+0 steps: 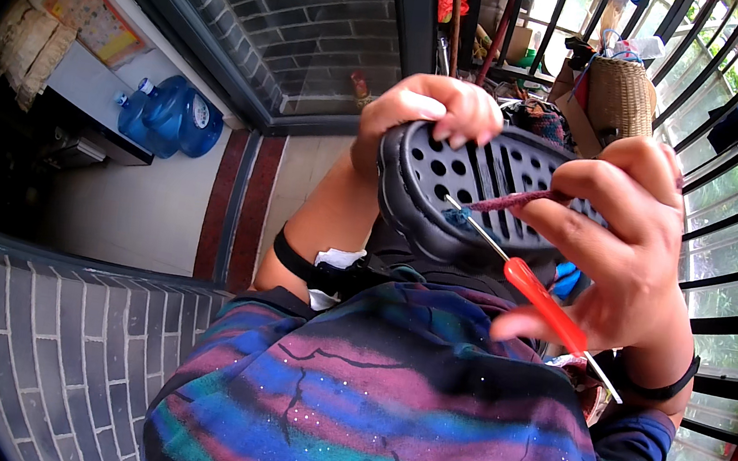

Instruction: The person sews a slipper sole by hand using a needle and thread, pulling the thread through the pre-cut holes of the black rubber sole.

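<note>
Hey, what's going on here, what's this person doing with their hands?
The left hand grips a black perforated foam clog by its edge, held up over the lap. The right hand holds a red-handled crochet hook, its metal tip poked into one of the clog's holes where blue yarn shows. A purplish yarn strand runs across to the right fingers.

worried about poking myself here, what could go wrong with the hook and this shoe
1. The crochet hook has its metal tip in a hole of the black perforated shoe, close to the left hand gripping the shoe's edge; a slip could jab those fingers.
2. The right hand holds both the hook and the purple yarn, so the yarn might slide off the tip.
3. The shoe is held in the air above the lap, so it could twist under a push.
</note>
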Tool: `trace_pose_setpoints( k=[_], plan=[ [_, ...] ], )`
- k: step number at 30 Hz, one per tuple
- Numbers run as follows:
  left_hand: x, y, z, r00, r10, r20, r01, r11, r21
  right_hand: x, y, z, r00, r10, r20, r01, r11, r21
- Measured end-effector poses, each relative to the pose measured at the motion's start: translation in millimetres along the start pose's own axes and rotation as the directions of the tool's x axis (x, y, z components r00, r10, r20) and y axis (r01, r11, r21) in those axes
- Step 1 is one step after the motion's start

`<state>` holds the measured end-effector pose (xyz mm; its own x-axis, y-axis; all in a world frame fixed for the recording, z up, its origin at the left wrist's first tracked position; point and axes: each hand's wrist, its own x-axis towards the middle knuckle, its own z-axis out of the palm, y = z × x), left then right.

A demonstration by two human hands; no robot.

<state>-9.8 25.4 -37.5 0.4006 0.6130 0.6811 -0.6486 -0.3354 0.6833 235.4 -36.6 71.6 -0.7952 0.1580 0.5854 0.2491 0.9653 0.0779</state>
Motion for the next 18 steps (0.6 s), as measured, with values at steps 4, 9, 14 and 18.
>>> trace_pose_setpoints(
  k=[4,9,14,18],
  plan=[
    [0,6,2,0.984,0.145,-0.103,-0.130,0.982,0.138,-5,7,21,0.990,0.101,0.100,-0.126,0.952,0.279],
    [-6,9,10,0.973,0.207,-0.102,-0.181,0.959,0.218,-8,2,42,0.987,0.161,-0.013,-0.139,0.888,0.438],
    [-13,13,14,0.971,0.213,-0.110,-0.188,0.960,0.206,-9,-13,45,0.978,0.190,-0.082,-0.132,0.880,0.456],
    [-14,13,16,0.972,0.217,-0.095,-0.197,0.962,0.188,-8,-19,47,0.976,0.212,-0.042,-0.166,0.859,0.484]
  ],
)
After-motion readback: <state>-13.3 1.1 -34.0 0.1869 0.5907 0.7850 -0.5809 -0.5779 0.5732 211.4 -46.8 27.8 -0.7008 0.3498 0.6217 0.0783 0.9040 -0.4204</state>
